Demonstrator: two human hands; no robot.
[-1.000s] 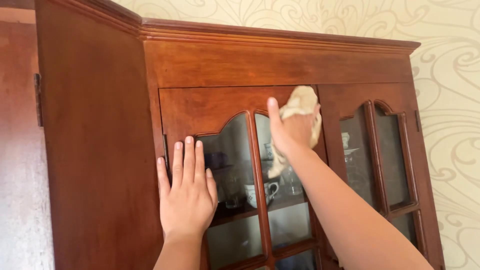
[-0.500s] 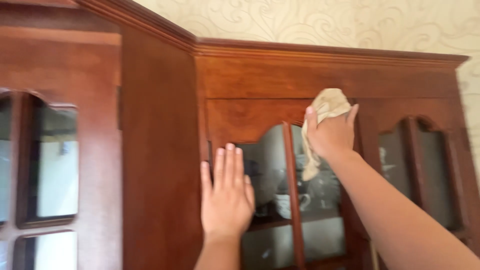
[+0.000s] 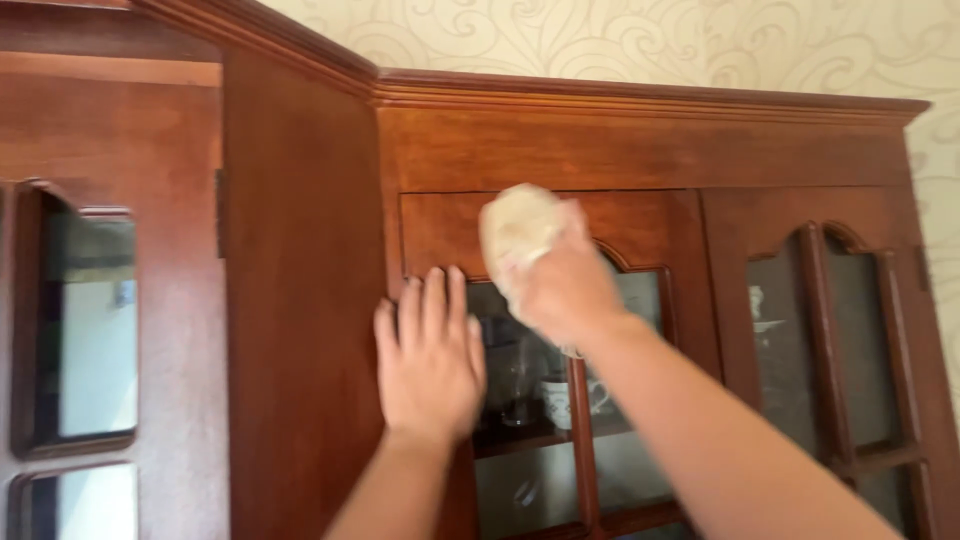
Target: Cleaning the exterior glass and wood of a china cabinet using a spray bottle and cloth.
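- Our right hand (image 3: 565, 285) has its grip pinching a beige cloth (image 3: 518, 232), pressed on the wooden top of the cabinet door (image 3: 445, 225).
- Our left hand (image 3: 428, 360) lies flat, fingers spread, on the door's left edge.
- A cup (image 3: 562, 395) stands behind the glass.

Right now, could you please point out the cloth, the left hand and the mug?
cloth (image 3: 518, 228), head view, on its bunched upper part.
left hand (image 3: 428, 362), head view, on the back of the hand.
mug (image 3: 557, 392), head view, on its white side behind the glass.
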